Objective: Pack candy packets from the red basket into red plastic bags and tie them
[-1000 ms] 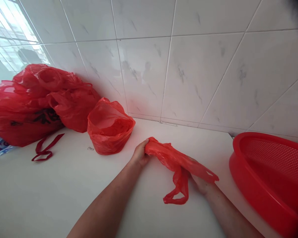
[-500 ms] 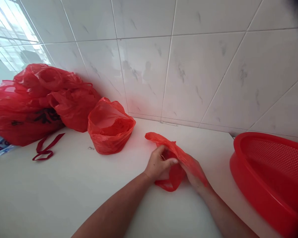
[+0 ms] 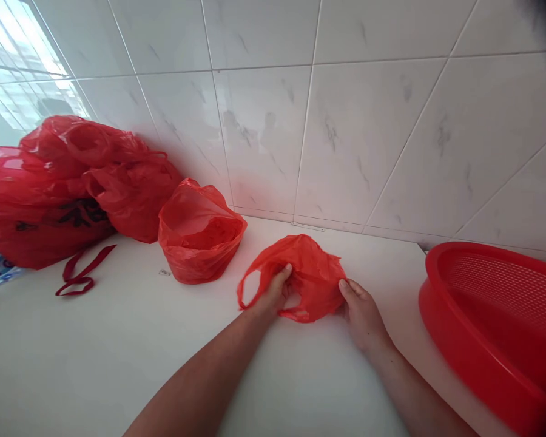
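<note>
A thin red plastic bag [image 3: 307, 273] is bunched between both my hands on the white counter [image 3: 118, 364]. My left hand [image 3: 273, 293] grips its left side, fingers curled into the plastic, and a handle loop hangs out to the left. My right hand [image 3: 361, 312] pinches the bag's right edge with thumb and fingers.
An open red bag [image 3: 200, 233] stands left of my hands. Larger stuffed red bags [image 3: 64, 188] with a loose red strap [image 3: 79, 273] lie at the far left against the tiled wall. A red plastic colander basin [image 3: 495, 328] sits at the right edge.
The bag was stretched out long between my hands, then gathered together. Now both hands have shifted left and hold it spread into a rounded bunch.
</note>
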Demonstrator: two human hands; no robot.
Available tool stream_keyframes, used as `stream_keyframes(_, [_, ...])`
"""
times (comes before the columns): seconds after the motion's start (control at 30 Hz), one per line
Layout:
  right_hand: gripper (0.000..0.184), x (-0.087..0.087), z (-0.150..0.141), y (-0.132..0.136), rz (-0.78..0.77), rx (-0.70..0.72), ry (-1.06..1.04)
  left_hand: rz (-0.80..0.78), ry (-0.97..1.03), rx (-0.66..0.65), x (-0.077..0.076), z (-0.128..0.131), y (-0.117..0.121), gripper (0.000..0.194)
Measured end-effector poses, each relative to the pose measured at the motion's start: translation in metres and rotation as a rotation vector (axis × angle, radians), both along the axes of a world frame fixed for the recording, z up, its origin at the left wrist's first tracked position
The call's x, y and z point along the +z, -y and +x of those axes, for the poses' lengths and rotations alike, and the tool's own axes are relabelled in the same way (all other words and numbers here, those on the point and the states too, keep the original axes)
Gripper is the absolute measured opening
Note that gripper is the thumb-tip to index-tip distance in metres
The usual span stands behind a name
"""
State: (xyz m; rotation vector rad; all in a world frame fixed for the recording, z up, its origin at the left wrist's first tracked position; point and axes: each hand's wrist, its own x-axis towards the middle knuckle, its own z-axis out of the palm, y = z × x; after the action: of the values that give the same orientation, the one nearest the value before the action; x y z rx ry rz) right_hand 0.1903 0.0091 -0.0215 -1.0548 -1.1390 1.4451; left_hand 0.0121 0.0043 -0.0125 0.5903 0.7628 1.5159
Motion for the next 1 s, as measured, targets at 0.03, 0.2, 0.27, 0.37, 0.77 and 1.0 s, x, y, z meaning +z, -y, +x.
stream_keyframes(0.03, [0.032, 0.0, 0.001, -0.002, -0.022, -0.019, -0.036, -0.028, 0.076, 0.039, 0.0, -0.003, -0.003, 0.021])
stream_keyframes(0.2, [0.035, 0.001, 0.005, -0.007, -0.065, -0.097, -0.059, -0.008, 0.173, 0.12, -0.003, -0.014, -0.012, 0.023])
stream_keyframes(0.27, [0.036, 0.002, 0.008, -0.008, -0.043, -0.128, 0.036, 0.013, 0.157, 0.107, -0.004, -0.016, -0.012, 0.026])
stream_keyframes(0.37, [0.037, 0.006, 0.011, -0.007, 0.043, -0.274, 0.277, 0.027, 0.108, 0.086, -0.004, -0.014, -0.009, 0.028])
stream_keyframes(0.77, [0.037, 0.017, -0.013, 0.019, 1.054, -0.353, 1.23, 0.166, -0.139, 0.095, -0.003, -0.004, -0.006, 0.025])
stream_keyframes(1.0, [0.007, 0.01, -0.009, 0.011, 0.932, -0.258, 1.294, -0.022, -0.256, 0.123, -0.007, -0.006, -0.001, 0.031])
